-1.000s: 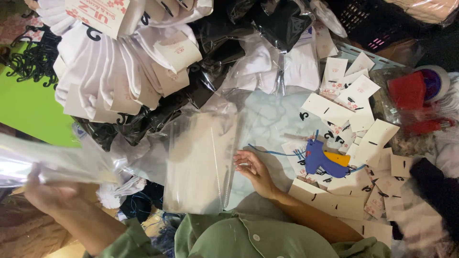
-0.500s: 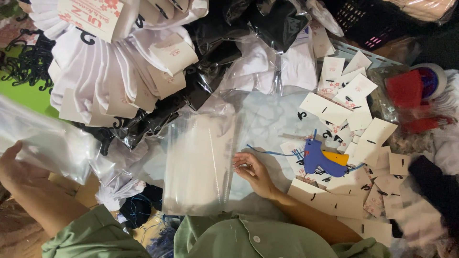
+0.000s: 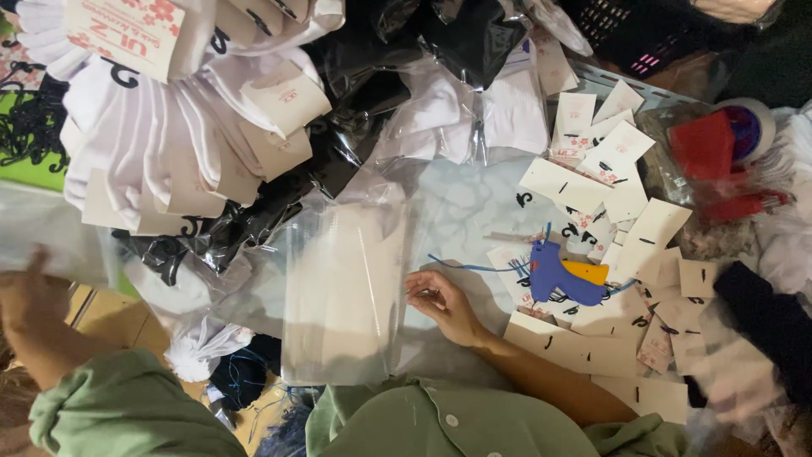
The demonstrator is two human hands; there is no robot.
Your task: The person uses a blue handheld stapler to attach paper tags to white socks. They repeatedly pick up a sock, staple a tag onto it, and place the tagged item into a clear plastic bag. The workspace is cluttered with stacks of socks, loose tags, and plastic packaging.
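My left hand (image 3: 32, 292) is at the far left edge, blurred, gripping a clear plastic bag (image 3: 51, 237) that it holds up off the surface. My right hand (image 3: 440, 303) lies with loosely curled fingers at the right edge of a stack of clear plastic bags (image 3: 342, 296) in the middle, touching it but holding nothing. A blue and yellow tagging gun (image 3: 562, 278) rests on loose cards just right of that hand. My green sleeves and shirt fill the bottom of the view.
White socks with paper cards (image 3: 169, 127) are heaped at the upper left, over black bagged goods (image 3: 355, 101). Beige header cards (image 3: 626, 211) are scattered at the right. A red object and a tape roll (image 3: 748, 131) lie at the far right. Black hooks (image 3: 30, 127) lie far left.
My left hand has carried the clear bag further left and lower, toward the frame edge. My right hand has stayed at the edge of the bag stack.
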